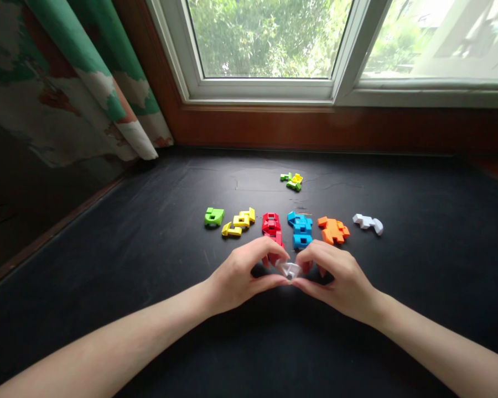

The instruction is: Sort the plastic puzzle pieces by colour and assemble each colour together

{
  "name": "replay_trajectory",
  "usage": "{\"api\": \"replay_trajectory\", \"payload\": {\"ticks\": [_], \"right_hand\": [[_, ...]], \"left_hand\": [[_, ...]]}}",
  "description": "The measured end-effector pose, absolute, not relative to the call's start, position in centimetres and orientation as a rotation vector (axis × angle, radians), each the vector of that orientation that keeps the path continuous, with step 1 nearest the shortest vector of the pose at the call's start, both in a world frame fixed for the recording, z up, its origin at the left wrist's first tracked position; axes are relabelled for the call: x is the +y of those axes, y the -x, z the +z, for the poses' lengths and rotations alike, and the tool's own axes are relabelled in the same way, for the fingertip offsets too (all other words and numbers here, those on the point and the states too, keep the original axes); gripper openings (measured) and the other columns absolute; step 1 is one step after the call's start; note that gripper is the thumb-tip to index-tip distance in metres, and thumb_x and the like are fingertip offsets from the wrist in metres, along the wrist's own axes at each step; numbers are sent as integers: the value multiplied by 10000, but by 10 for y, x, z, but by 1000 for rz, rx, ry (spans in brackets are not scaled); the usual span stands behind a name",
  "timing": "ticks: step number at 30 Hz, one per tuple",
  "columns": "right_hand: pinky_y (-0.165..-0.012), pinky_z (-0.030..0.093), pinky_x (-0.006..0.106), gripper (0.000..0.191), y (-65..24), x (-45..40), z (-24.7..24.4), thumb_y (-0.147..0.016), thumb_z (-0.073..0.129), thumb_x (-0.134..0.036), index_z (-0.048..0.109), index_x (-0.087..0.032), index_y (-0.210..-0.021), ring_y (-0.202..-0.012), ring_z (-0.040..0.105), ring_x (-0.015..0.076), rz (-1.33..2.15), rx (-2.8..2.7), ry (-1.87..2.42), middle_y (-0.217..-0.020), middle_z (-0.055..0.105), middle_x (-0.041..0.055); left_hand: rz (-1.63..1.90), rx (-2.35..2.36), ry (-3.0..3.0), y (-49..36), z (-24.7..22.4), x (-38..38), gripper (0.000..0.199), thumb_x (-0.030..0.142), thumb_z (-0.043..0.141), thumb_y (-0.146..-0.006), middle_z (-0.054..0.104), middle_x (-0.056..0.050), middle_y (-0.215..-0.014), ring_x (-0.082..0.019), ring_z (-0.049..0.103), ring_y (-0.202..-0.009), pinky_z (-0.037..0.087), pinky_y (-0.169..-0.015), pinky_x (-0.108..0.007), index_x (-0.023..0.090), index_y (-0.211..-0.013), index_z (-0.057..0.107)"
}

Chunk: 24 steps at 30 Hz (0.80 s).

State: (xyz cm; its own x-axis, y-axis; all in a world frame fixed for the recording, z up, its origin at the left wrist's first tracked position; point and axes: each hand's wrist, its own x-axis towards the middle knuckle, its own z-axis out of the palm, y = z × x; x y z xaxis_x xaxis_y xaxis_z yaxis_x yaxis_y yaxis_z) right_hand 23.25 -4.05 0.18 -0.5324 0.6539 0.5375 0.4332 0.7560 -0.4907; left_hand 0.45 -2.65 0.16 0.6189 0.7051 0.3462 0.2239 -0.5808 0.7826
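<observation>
A small whitish, partly see-through plastic piece (289,270) is pinched between both hands above the dark tabletop, its outline blurred. My left hand (249,271) grips its left side with thumb and forefinger, the other fingers curled. From the right, my right hand (336,279) pinches the same piece in the same way. Just beyond the fingertips lie red plastic pieces (271,224), partly hidden by my left hand, and blue pieces (301,228). Orange pieces (334,229) rest past my right hand.
On the black table (149,265), yellow pieces (241,221) and a green piece (213,216) lie to the left. A white piece (368,224) lies at the right. Farther back sits a small green and yellow cluster (292,181). A curtain (120,105) hangs at the left by the window (269,91).
</observation>
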Motion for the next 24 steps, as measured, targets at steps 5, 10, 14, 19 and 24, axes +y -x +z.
{"api": "replay_trajectory", "payload": {"ticks": [5, 10, 14, 19, 24], "right_hand": [[-564, 432, 217, 92, -233, -41, 2, -904, 661, -213, 571, -196, -907, -667, 573, 138, 398, -2212, 797, -750, 593, 11], [-561, 429, 211, 80, -233, -42, 1, -903, 656, -183, 578, -192, -919, -666, 570, 132, 413, -2204, 789, -767, 582, 15], [-557, 440, 212, 73, -232, -41, 1, -905, 657, -182, 586, -194, -922, -666, 580, 133, 422, -2198, 781, -776, 582, 16], [-564, 472, 210, 43, -231, -41, 4, -927, 628, -181, 593, -205, -935, -679, 606, 129, 459, -2193, 748, -820, 606, 25], [-574, 484, 215, 81, -233, -44, 5, -935, 618, -215, 567, -215, -998, -679, 593, 135, 452, -2173, 747, -812, 607, 18]], "left_hand": [[861, 725, -2103, -5, 1, -26, 182, 223, 693, -880, 623, -40, -933, -148, 595, -809, 521, -741, -266, 141, -1013, 599], [898, 687, -2108, -5, 2, -26, 163, 212, 690, -883, 626, -49, -942, -146, 603, -822, 531, -748, -260, 136, -999, 604], [924, 655, -2126, -6, 3, -25, 121, 200, 673, -896, 642, -65, -948, -153, 612, -837, 536, -757, -267, 136, -976, 609], [991, 562, -2162, -6, 4, -25, 37, 159, 646, -911, 662, -80, -948, -156, 641, -862, 545, -781, -264, 137, -937, 630], [1060, 545, -2225, -6, 5, -26, 26, 139, 625, -920, 655, -84, -955, -149, 652, -867, 553, -784, -249, 144, -904, 645]]}}
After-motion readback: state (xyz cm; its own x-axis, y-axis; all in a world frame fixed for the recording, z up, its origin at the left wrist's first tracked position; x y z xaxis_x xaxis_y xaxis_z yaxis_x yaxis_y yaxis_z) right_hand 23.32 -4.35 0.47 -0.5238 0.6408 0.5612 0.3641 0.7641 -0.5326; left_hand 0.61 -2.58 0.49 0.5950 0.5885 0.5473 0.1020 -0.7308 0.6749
